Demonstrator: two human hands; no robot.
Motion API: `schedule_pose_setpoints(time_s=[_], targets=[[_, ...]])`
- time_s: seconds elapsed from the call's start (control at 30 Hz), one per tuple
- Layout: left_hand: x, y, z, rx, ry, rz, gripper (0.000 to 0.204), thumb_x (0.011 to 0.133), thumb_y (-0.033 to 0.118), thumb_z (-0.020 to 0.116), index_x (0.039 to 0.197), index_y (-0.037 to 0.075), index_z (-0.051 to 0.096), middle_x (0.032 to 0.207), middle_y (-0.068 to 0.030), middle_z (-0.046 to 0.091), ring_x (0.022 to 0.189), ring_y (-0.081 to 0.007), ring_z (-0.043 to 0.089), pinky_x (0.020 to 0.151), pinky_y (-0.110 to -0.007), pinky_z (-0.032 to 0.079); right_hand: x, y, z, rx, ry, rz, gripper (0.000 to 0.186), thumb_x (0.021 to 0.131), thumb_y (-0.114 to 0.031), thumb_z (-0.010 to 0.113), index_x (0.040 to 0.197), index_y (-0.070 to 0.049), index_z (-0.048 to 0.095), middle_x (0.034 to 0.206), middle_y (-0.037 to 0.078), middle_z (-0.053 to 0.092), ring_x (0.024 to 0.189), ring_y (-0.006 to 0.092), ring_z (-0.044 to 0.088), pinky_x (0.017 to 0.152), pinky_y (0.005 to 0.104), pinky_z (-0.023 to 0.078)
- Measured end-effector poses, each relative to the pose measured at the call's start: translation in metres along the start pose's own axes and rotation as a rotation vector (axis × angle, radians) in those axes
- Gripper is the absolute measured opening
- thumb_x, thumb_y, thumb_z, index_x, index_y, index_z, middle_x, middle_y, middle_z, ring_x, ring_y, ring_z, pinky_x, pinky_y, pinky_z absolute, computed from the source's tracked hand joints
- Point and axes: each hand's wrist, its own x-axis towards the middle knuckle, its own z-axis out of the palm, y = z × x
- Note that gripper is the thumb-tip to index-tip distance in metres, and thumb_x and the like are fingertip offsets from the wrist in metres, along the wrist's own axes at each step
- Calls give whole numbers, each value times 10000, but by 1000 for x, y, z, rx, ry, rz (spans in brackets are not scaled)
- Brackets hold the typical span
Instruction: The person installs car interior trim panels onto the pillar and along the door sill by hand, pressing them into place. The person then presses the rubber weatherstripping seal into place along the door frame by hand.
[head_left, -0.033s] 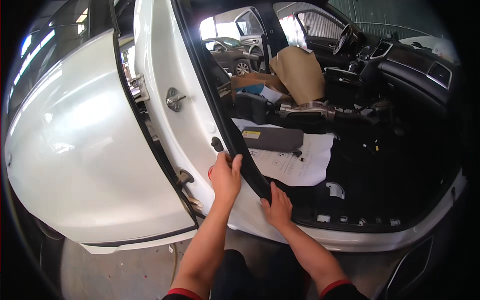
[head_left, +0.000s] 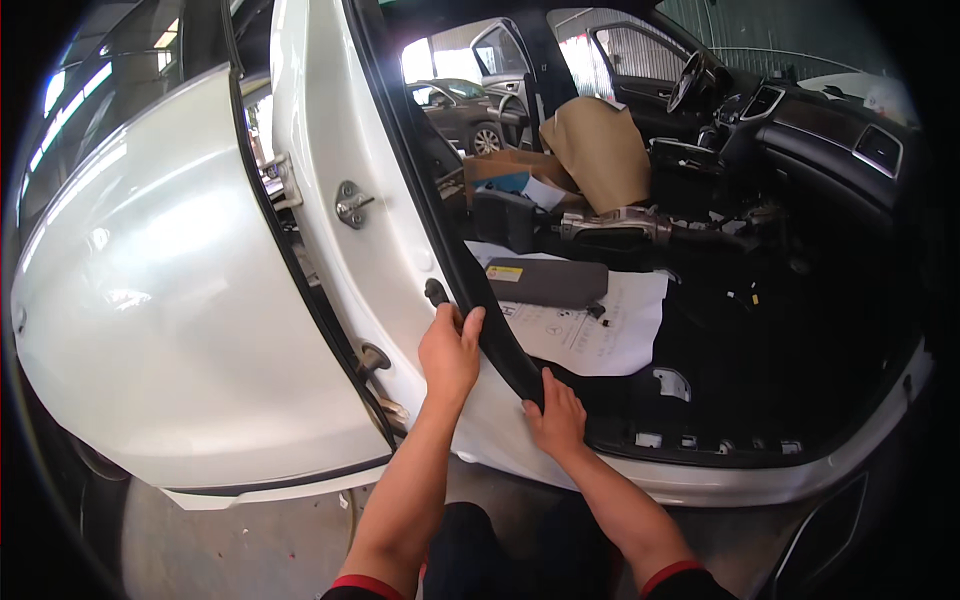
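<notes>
White door pillar [head_left: 325, 120] on left. Black rubber door seal [head_left: 462, 275] along its right edge, runs far left to near right. Left hand [head_left: 450, 352] touches farther up, right hand [head_left: 558, 417] near bend. Fingers bent; cannot tell if pinching.

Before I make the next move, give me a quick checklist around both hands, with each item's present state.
1. Left hand touching the black strip: ok.
2. Right hand on the strip, lower down: ok.
3. Strip fully seated under the fingers: cannot tell, covered.
4. White door apart from both hands: ok.
5. Car floor free of loose bits: not ok, a small yellow piece lies there.
</notes>
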Motion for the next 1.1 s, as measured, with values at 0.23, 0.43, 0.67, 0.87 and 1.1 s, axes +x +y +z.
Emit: schedule_pose_setpoints(time_s=[0.23,0.43,0.67,0.87,1.1], targets=[[8,-19,0,-34,12,43,208,975,205,593,878,27,547,746,-200,620,714,-418,606,648,-469,464,15,21,2,-29,70,-285,752,866,-432,688,1421,5,429,1134,198,630,957,356,641,797,470,534],[12,-9,-5,140,12,123,163,961,179,585,886,36,562,793,-200,619,770,-442,602,665,-492,466,29,36,1,14,131,-433,762,844,-472,696,1368,34,470,1004,211,655,817,370,671,674,456,553],[2,-32,0,61,-87,158,213,953,200,639,929,-9,606,703,-134,646,635,-260,629,629,-389,482,14,21,-6,16,-10,-174,727,852,-396,690,1406,-10,422,1258,204,580,1119,368,581,915,467,478],[-46,-36,23,216,-353,9,281,883,231,729,903,-11,588,771,-176,702,724,-342,689,681,-405,519,-47,65,-15,-143,42,-186,588,899,-329,646,1387,-42,488,1344,162,538,1240,320,498,1052,438,365],[-57,-33,33,262,-335,-47,295,866,235,749,880,-7,582,758,-158,698,699,-343,683,664,-402,517,-28,106,-37,-281,-105,-382,672,869,-490,643,1363,-53,513,1049,107,634,920,272,624,814,413,488]])
